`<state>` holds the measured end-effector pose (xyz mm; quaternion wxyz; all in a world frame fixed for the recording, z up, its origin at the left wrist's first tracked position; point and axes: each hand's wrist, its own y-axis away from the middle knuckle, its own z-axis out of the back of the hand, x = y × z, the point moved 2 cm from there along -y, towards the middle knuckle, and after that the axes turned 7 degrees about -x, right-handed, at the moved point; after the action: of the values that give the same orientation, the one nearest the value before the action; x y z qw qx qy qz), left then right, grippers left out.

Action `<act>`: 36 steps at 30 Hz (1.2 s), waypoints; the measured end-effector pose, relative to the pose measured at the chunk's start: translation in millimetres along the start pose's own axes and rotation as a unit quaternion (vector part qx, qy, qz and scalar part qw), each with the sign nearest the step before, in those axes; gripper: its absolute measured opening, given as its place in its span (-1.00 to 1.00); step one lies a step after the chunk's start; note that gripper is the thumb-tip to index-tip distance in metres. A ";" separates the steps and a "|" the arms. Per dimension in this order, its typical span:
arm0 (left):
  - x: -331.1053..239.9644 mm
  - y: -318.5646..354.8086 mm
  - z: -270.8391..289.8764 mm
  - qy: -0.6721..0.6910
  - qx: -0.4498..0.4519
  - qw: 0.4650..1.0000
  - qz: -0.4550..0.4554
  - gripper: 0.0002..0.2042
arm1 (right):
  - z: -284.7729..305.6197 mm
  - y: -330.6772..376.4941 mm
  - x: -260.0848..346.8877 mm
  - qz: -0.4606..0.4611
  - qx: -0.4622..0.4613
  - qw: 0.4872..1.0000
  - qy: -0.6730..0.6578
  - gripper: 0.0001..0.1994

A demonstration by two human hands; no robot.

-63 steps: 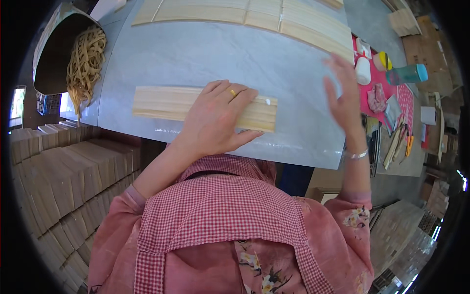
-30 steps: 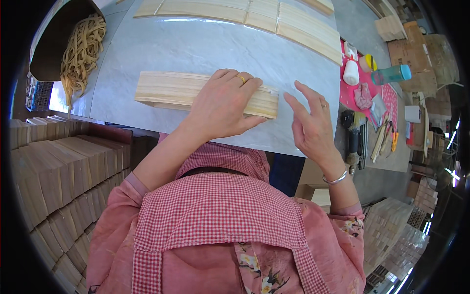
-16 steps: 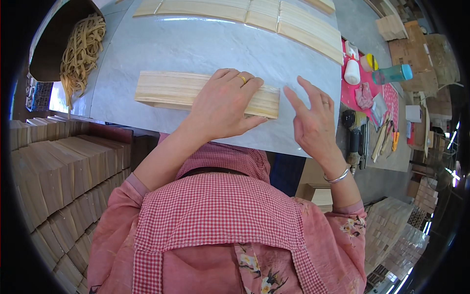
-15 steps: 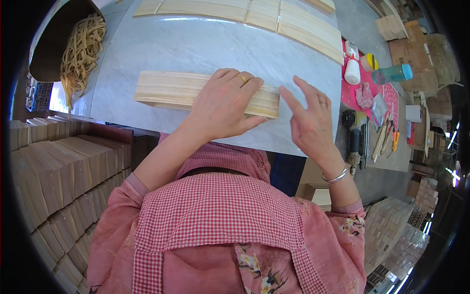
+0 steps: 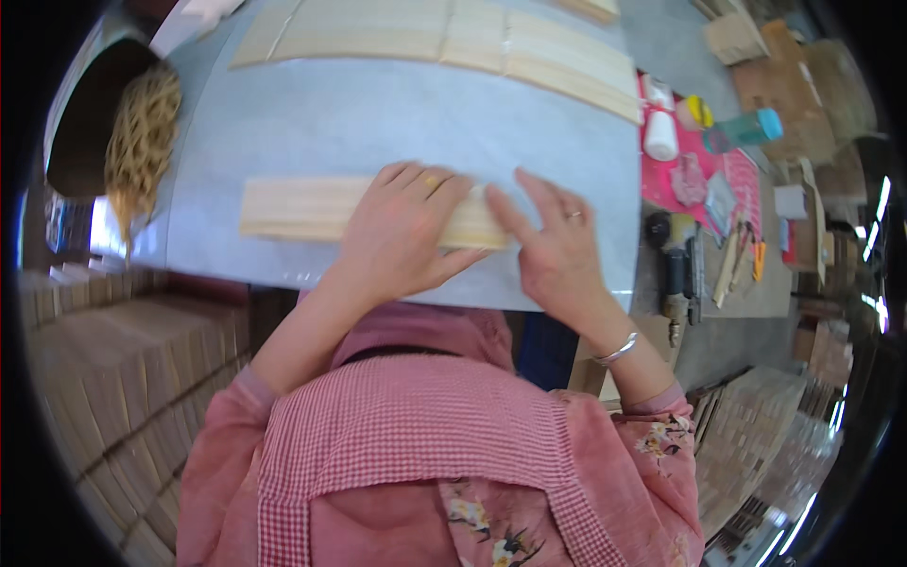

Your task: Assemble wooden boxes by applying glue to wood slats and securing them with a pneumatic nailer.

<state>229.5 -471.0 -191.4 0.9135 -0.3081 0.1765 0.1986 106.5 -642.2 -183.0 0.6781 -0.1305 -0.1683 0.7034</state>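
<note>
Head view: left hand (image 5: 402, 236) spread flat, palm down, on the right part of a bundle of pale wooden strips (image 5: 302, 208) lying lengthwise across the middle of the grey tabletop (image 5: 378, 113); right hand (image 5: 553, 250) open, fingers extended against the bundle's right end, grasping nothing. Further rows of strips (image 5: 444, 33) along the far edge; coil of tan cord (image 5: 142, 142) at far left; pink mat (image 5: 699, 170) with bottles and tools at right, possibly glue, too small to confirm.

One head-worn fisheye camera looks steeply down, close over the grey worktable (image 5: 397, 113).
</note>
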 end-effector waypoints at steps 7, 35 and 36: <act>-8.0 0.1 9.2 -0.003 0.038 0.999 0.008 -0.43 | 6.1 40.0 -104.8 -0.122 -0.051 0.991 0.013 -0.58; 153.7 91.7 150.8 -0.149 0.039 0.850 0.504 -0.46 | -12.3 82.3 -319.4 -0.309 -0.067 0.945 0.088 -0.67; 156.9 100.6 148.2 -0.161 0.072 0.833 0.524 -0.44 | -13.7 80.2 -305.8 -0.288 -0.100 0.951 0.044 -0.70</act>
<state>346.5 -263.8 -200.0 0.7078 -0.0661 0.1756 0.6810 53.2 -948.5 -242.3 0.8422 -0.1740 -0.2385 0.4511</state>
